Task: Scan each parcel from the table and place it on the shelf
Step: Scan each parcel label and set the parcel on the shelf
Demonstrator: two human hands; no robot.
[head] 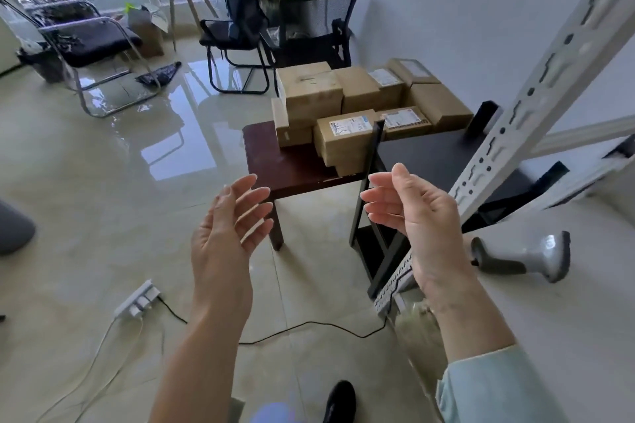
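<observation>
Several brown cardboard parcels (347,139) are stacked on a dark brown table (292,168) ahead of me; some show white shipping labels. My left hand (228,233) and my right hand (415,216) are raised in front of the table, palms facing each other, fingers relaxed and holding nothing. A grey handheld scanner (525,256) lies on the white shelf board at the right. The white metal shelf upright (536,106) runs diagonally across the right side.
A black shelf frame (372,189) stands between the table and the white rack. A power strip (137,299) and a black cable (309,328) lie on the glossy floor. Black chairs (237,31) and a round table stand farther back by the window.
</observation>
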